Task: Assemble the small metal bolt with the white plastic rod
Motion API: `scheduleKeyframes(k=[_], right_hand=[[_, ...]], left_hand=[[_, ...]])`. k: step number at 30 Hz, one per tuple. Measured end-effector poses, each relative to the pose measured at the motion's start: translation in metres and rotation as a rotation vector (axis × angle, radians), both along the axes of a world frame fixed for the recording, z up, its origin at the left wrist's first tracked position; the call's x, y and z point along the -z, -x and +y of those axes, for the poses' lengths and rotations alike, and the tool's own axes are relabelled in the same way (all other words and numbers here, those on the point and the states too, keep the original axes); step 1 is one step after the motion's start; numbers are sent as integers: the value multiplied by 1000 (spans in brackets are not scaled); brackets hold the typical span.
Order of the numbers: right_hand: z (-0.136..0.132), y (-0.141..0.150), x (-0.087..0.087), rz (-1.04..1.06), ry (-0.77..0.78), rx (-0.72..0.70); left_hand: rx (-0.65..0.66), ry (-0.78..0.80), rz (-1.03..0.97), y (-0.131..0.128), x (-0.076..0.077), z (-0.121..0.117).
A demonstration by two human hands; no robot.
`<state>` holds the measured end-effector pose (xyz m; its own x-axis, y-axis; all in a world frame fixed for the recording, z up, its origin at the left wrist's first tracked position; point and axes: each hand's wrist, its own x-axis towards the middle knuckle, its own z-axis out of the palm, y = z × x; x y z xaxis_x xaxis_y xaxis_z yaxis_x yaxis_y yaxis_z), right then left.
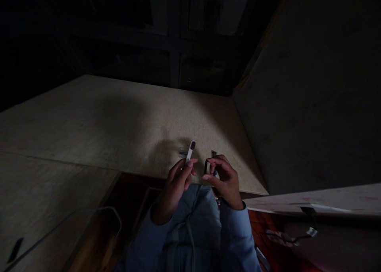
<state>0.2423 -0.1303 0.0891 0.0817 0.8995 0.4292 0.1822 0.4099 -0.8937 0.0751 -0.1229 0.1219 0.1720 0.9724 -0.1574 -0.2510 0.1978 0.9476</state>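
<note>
My left hand [180, 177] is closed around a slim white handle with a dark oval head [191, 150], which looks like a small brush. It points up and slightly right, its lower end hidden in the fingers. To the right, my right hand [223, 177] pinches a thin dark strip-like piece [206, 167] upright between thumb and fingertips. The two held things are apart. On the table behind the left hand lies a small clear and dark item [182, 152]. Another small dark item [214, 153] shows just beyond the right hand, partly covered by it.
Both hands are over the front edge of a pale table [166, 117]. A wall or panel [312, 97] rises on the right, with dark window frames [175, 42] behind. A grey cable [74, 212] crosses the left surface near a dark flat object [15, 249]. The light is dim.
</note>
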Motion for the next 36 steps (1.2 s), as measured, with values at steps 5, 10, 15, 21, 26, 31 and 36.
scheduleKeyframes(k=[5,10,15,21,26,31,36], right_hand=[[1,3,4,1,21,-13],[1,4,5,11,40,-18],[-2,2,4,32,33,-12],[-8,1,2,10,20,5],[-12,-1,-2,6,-2,6],[-13,-3,-2,17,-6,13],[-12,-1,-2,81,8,45]], left_hand=[[-8,20,-10,3,2,0],[-13,19,-11,3,4,2],[21,29,-1,1,6,2],[44,11,-2,-2,4,-3],[56,22,-11,-6,3,-4],[67,16,30,-8,7,-4],[79,-72,163,-4,9,-10]])
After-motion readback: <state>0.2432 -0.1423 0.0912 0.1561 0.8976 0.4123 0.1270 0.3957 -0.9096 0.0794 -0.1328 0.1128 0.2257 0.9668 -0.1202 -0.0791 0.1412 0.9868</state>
